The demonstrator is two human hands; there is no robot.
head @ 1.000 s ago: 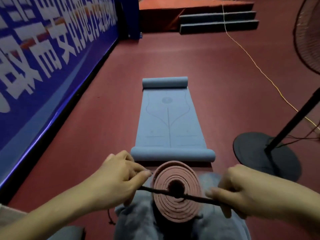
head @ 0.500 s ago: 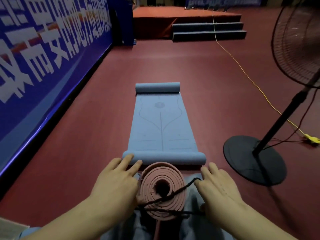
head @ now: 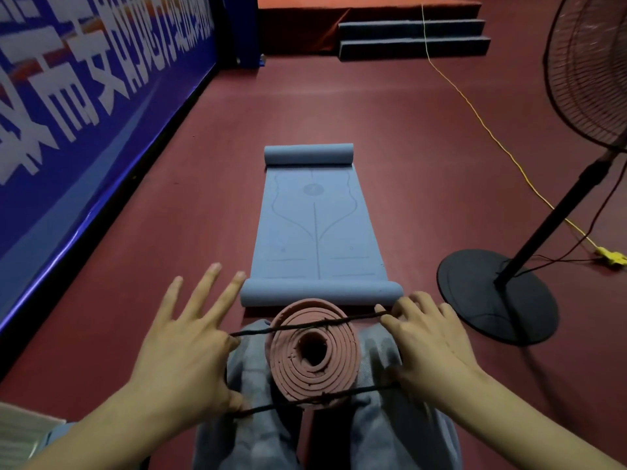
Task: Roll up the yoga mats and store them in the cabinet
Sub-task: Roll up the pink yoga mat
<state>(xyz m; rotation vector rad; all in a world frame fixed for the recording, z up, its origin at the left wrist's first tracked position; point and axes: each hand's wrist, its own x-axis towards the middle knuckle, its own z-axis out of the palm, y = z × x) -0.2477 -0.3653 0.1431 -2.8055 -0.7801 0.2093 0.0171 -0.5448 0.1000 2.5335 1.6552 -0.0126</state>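
Note:
A rolled pink yoga mat (head: 312, 354) stands on end between my knees, its spiral end facing me. A dark cord (head: 305, 325) runs in two lines across this end, stretched between my hands. My left hand (head: 183, 351) is left of the roll with its fingers spread and straight, and the cord is caught around its thumb side. My right hand (head: 431, 344) is right of the roll, its fingers bent over the cord's upper line. Ahead on the floor a blue yoga mat (head: 315, 225) lies flat, with both ends curled into small rolls.
A standing fan has its black round base (head: 495, 296) at the right and its head (head: 590, 69) above. A yellow cable (head: 475, 113) crosses the red floor. A blue banner wall (head: 84, 113) runs along the left. Steps (head: 414, 39) rise at the back.
The cord was pulled tight as one line across the roll's end; now it spans the end as two lines. My left hand's fingers have opened and spread. The view has tilted up.

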